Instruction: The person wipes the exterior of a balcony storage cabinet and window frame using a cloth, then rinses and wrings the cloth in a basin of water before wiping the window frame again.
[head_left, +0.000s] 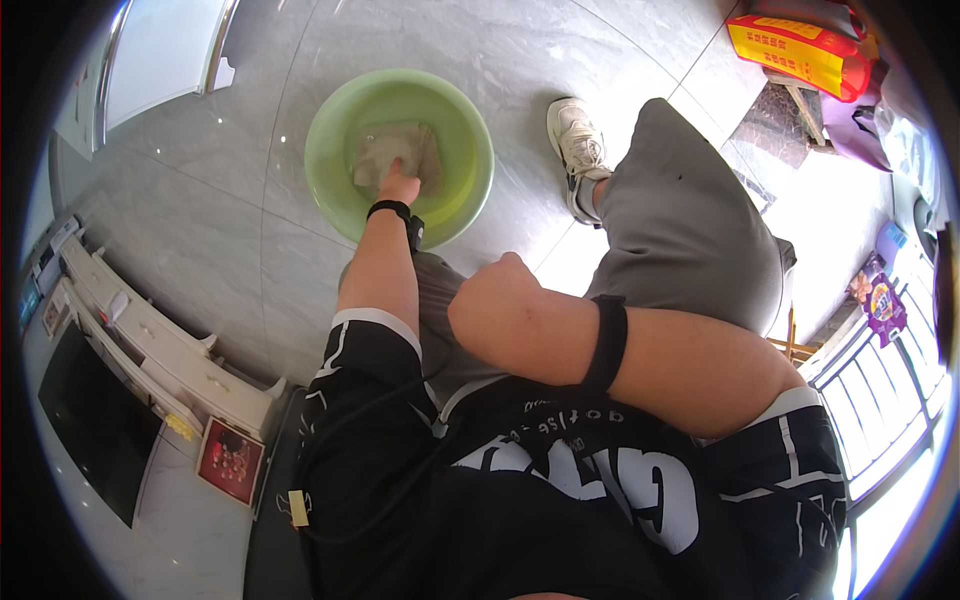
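Note:
A light green plastic basin (322, 176) stands on the floor before me, with a folded beige-grey cloth (375, 150) in its bottom. My left hand (400, 185) reaches into the basin and grips the cloth's near side; one digit lies on top of the fabric, while the others are mostly hidden. My right hand (499, 304) is curled in front of my body, above my lap and apart from the basin. Its fingers face away from view, so whether it holds anything cannot be seen. Both wrists wear black bands.
My shoe (577, 142) rests on the grey tiled floor (525, 45) right of the basin. A white cabinet (165, 330) and a television (97, 420) stand at the left. Bags, one red and yellow (795, 52), sit at the far right, near a window railing (877, 405).

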